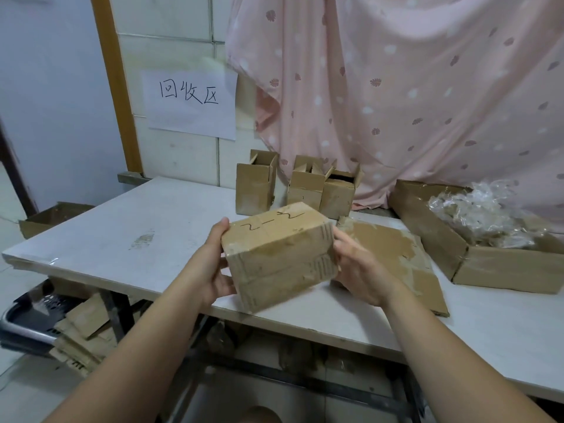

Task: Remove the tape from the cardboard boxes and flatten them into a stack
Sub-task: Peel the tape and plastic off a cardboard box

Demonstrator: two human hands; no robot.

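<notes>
A closed, taped cardboard box (279, 254) with pen marks on its top is held tilted above the near edge of the white table (122, 239). My left hand (210, 264) grips its left end, thumb on the top corner. My right hand (357, 270) grips its right end. A flattened cardboard piece (399, 254) lies on the table just right of the box. Three small opened boxes (256, 187) (305, 184) (340, 193) stand upright at the back by the wall.
A large low cardboard tray (433, 227) at the right holds a heap of crumpled clear tape (479, 212). Pink patterned cloth (396, 87) hangs behind. A paper sign (190, 102) is on the tiled wall. Cardboard scraps (82, 331) and a dark basket (30, 319) lie under the table's left side.
</notes>
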